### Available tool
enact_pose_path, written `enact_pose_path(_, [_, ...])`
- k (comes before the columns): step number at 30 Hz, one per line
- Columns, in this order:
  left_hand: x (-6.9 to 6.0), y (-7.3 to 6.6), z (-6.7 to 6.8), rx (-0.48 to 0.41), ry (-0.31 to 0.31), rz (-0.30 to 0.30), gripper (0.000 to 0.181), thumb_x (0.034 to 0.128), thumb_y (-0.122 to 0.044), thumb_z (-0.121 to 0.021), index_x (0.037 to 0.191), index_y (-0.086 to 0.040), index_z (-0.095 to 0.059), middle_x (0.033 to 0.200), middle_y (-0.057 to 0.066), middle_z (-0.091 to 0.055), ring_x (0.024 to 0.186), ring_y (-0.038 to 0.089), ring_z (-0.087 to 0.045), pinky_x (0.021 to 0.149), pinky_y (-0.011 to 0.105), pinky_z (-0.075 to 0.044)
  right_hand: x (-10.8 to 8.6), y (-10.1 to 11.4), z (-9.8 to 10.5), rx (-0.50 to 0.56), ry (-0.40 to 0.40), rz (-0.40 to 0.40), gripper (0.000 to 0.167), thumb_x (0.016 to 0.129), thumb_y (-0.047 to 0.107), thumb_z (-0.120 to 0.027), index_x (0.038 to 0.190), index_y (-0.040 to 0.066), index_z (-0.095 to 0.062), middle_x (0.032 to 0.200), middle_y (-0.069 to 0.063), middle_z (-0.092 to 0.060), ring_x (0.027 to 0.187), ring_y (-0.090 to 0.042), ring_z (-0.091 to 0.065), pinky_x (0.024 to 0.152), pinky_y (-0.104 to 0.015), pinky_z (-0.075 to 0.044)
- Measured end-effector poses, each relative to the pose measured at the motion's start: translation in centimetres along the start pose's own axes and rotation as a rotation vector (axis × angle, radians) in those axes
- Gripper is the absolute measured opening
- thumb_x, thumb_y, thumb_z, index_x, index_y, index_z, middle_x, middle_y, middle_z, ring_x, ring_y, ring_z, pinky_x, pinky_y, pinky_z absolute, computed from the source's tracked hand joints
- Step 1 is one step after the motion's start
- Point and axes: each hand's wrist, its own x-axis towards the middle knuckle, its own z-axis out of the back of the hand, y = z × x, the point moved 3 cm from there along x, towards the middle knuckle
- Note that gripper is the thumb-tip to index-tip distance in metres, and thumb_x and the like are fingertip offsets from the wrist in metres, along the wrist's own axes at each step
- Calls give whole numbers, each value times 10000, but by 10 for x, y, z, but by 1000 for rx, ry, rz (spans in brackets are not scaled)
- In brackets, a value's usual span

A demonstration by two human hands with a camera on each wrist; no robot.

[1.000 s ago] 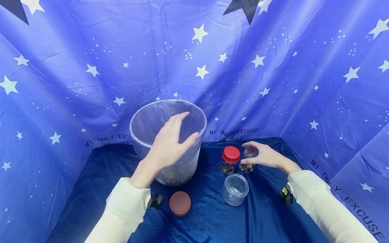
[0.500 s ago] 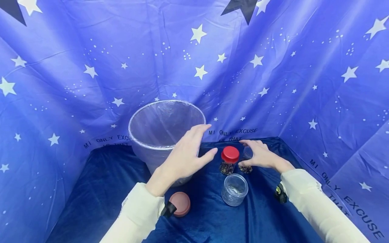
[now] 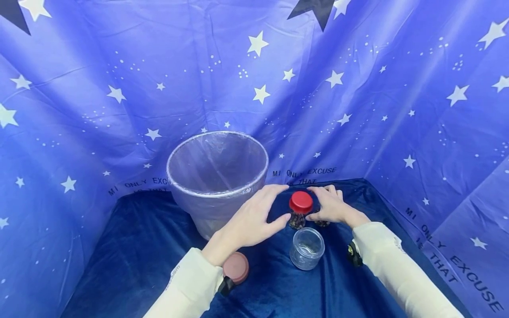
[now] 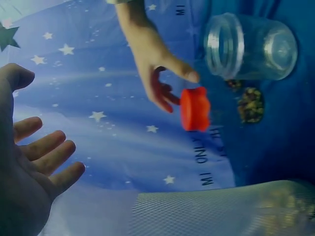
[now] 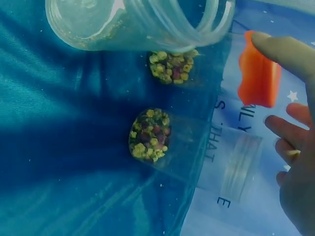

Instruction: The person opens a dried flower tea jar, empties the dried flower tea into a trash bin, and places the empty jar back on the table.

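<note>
red-capped jar (image 3: 299, 207) stands upright nr the counter's (image 3: 151, 251) back edge, btwn my L grip (image 3: 252, 221) and R grip (image 3: 333, 206); R's closer, both loose w/ nothing held afaict, can't tell if R's touching

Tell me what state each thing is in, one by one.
Red-capped jar: capped, upright, part filled.
Small uncapped jar: lid off, upright, part filled.
Wide jar: lid off, upright.
Brown lid: on no jar, lying flat.
Bin: upright, open-topped, lined.
Left hand: fingers parted, holding nothing.
Right hand: fingers parted, contact unclear.

Blue cloth (image 3: 143, 251) — bin (image 3: 207, 205), brown lid (image 3: 236, 266), wide jar (image 3: 307, 248), red-capped jar (image 3: 301, 203), slim jar (image 5: 165, 140)
</note>
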Motion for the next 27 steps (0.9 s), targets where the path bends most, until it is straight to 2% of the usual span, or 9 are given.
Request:
enact_pose_path(7, [-9,18,-25,25,121,77,636,947,-385,-582,1487,-109,-391,1465,68,-492,1363,210,-478,1138,380,-402,5,6,-13,-102,-23,6,933,705,434,-832,1440,12,-442,1414,-231,-501,1239,-446,-356,896,-579,-283])
enact_pose_path(12, [-20,30,-43,55,200,133,656,942,-397,-579,1500,-122,-372,1438,78,-510,1327,218,-509,1116,390,-423,6,10,-20,-137,-54,8,869,739,426,-815,1413,10,-459,1359,-236,-523,1210,-450,-376,890,-600,-296])
enact_pose_path(17, [-24,35,-52,60,235,177,663,945,-412,-567,1508,-131,-356,1448,74,-498,1321,223,-512,1105,399,-433,5,13,-26,-150,-92,5,840,753,390,-818,1403,10,-444,1309,-249,-547,1174,-449,-391,879,-596,-304])
enact_pose_path(27, [-33,44,-75,38,234,268,665,943,-412,-560,1505,-120,-356,1444,84,-504,1335,235,-505,1097,418,-439,8,17,-31,-163,-108,7,821,754,352,-828,1386,15,-428,1268,-235,-572,1152,-428,-405,850,-544,-309])
